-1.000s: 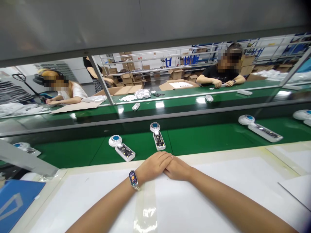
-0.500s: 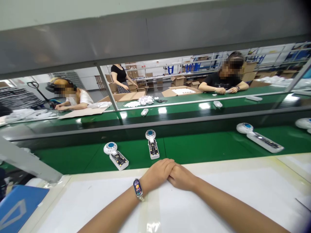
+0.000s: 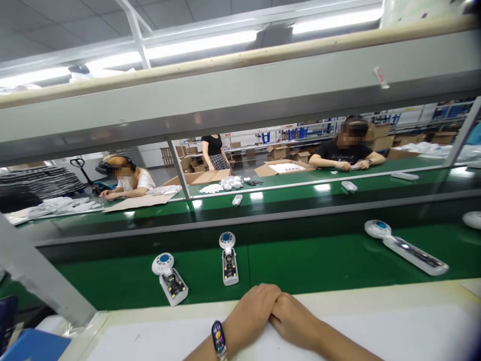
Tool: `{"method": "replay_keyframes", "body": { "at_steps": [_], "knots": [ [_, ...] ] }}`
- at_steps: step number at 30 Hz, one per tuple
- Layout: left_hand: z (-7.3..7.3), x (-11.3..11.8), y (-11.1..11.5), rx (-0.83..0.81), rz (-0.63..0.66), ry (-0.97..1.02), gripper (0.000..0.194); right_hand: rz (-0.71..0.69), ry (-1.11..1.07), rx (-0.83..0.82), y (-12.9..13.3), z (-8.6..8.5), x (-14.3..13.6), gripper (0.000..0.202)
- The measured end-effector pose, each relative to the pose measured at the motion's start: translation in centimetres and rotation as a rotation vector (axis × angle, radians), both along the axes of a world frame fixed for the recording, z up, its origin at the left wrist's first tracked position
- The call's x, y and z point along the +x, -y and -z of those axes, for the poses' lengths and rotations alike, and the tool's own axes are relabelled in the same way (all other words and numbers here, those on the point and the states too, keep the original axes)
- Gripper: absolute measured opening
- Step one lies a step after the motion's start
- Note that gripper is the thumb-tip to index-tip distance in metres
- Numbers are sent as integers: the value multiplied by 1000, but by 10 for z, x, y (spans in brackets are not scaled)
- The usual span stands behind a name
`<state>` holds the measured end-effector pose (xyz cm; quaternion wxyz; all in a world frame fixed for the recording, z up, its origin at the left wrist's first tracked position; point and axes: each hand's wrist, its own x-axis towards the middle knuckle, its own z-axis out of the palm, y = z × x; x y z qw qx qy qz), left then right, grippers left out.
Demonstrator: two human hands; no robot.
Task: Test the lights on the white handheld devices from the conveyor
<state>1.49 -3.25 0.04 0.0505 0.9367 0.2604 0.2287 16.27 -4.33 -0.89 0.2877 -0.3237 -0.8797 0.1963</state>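
Note:
My left hand [image 3: 255, 312] rests against my right hand [image 3: 295, 317], and the two are clasped at the near edge of the bench. The left fingers are bent and pressed together; the right fingers curl in, partly hidden. No object shows in either hand. A smart band [image 3: 218, 337] is on my left wrist. Just beyond my hands, on the green belt [image 3: 300, 268], lies a white handheld device [image 3: 230, 265] with a round blue-centred head and bare circuit board. A similar device [image 3: 173, 286] lies to its left, and a longer white device [image 3: 413, 253] to the right.
White sheets cover my bench [image 3: 158, 338]. A blue folder [image 3: 39, 346] lies at lower left beside a metal post [image 3: 45, 281]. A rail [image 3: 263, 213] separates the near belt from a far one, where co-workers [image 3: 347, 145] sit. White parts [image 3: 225, 185] are piled there.
My view has tilted up, so everything appears lower and ceiling lights show. My hands stay clasped. The nearer devices have shifted left against the uprights. The standing person has shifted right.

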Motion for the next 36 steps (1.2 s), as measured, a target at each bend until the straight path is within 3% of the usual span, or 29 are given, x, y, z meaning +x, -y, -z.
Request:
{"method": "replay_keyframes", "body": {
  "at_steps": [8,36],
  "knots": [
    [7,-3,-3,-66,-26,12,38,15,-6,-2,-2,2,0,38],
    [-1,-2,-2,-122,-18,49,35,38,-8,-14,-1,5,0,38]
  ]
}}
